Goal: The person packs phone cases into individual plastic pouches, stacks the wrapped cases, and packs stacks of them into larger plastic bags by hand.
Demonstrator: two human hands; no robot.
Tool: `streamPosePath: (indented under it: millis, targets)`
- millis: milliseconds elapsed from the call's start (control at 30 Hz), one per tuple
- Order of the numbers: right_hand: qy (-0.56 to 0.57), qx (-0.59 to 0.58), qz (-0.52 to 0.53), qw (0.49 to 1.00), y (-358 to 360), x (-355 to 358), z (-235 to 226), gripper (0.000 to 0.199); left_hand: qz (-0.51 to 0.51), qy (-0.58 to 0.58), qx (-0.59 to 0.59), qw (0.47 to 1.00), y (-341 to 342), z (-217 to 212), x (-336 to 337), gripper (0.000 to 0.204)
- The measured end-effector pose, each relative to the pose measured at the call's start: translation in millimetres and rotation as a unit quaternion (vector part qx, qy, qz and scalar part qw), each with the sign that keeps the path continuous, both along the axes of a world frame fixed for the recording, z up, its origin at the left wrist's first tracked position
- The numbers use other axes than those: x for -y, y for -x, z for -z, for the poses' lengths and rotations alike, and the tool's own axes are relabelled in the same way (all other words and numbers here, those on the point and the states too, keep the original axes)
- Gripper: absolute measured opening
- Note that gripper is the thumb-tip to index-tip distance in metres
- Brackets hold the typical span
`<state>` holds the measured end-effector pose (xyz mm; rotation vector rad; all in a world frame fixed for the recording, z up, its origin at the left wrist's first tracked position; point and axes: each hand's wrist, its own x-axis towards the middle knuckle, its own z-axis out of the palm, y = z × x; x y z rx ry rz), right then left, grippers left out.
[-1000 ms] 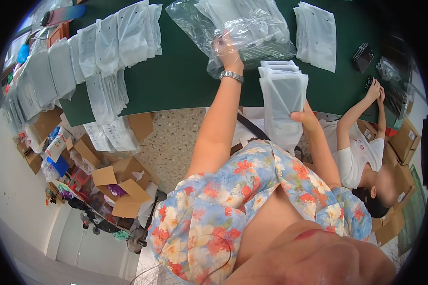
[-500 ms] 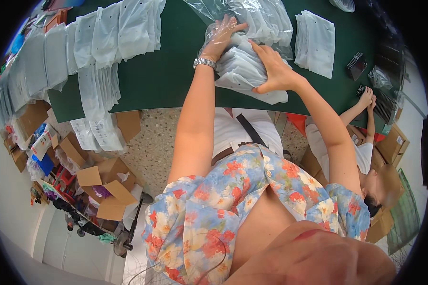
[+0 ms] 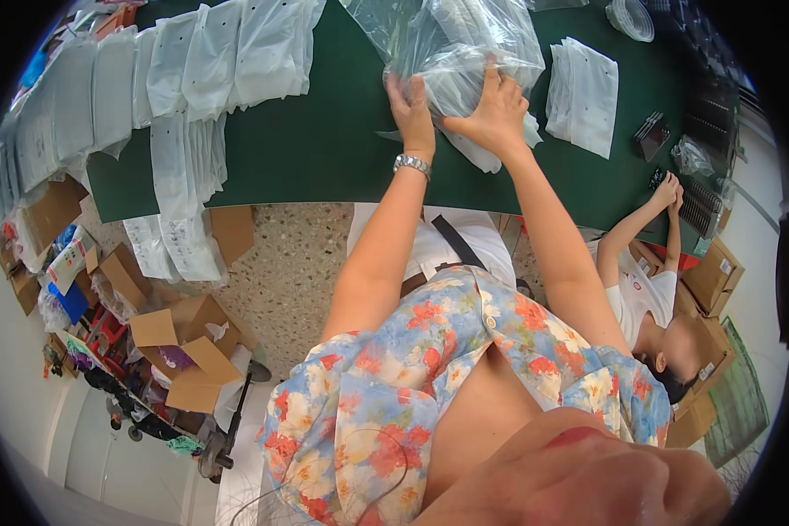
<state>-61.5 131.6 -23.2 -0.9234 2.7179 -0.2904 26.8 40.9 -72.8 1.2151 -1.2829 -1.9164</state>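
Observation:
A large clear plastic bag point(image 3: 401, 39) lies at the far middle of the table, with a stack of whitish plastic pouches point(image 3: 478, 156) partly inside it. The pouches' near ends stick out of the bag's mouth. My left hand point(image 3: 412, 118), with a metal watch at the wrist, grips the left edge of the bag between thumb and fingers. On the near right of the bag, my right hand point(image 3: 497, 114) holds the film against the pouches, its thumb pointing left and its fingers reaching up. Some fingertips are blurred by the film.
Rows of similar pouches point(image 3: 206, 66) cover the table's left side, some hanging over its edge. Another pouch stack point(image 3: 581, 96) lies right of the bag. A co-worker's hands point(image 3: 669, 191) handle small dark parts by black racks point(image 3: 706, 206). Cardboard boxes point(image 3: 188, 346) stand lower left.
The pouches have gone farther into the bag, whose film now covers most of them. My left hand has come nearer to me, and both hands now hold the bag's mouth. The view has shifted slightly.

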Motion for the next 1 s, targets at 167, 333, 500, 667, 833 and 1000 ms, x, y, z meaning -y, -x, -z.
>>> streamPosePath:
  millis: [167, 333, 500, 667, 833, 1000]
  targets:
    - [0.032, -0.006, 0.102, 0.994, -10, 58, 4, 0.126, -0.029, -0.034, -0.04, 0.998, -20, 0, -45, 0.076]
    - [0.07, -0.013, 0.064, 0.995, -13, 52, 14, 0.127, -0.003, -0.05, 0.083, 0.995, -60, -3, -17, 0.045]
    - [0.107, 0.014, -0.013, 0.994, -37, -12, 4, 0.133, -0.017, 0.307, 0.219, 0.926, -56, -17, 9, 0.026]
    - [0.146, 0.082, 0.062, 0.984, -45, 16, 29, 0.138, 0.196, 0.237, 0.199, 0.93, -63, 8, 7, 0.018]
    - [0.234, -0.002, 0.137, 0.963, -28, 98, 46, 0.139, 0.192, 0.273, 0.158, 0.929, -72, 0, 1, 0.02]
    - [0.26, 0.069, 0.131, 0.954, -18, 107, 46, 0.126, 0.236, 0.221, 0.211, 0.923, -73, -2, 37, 0.024]
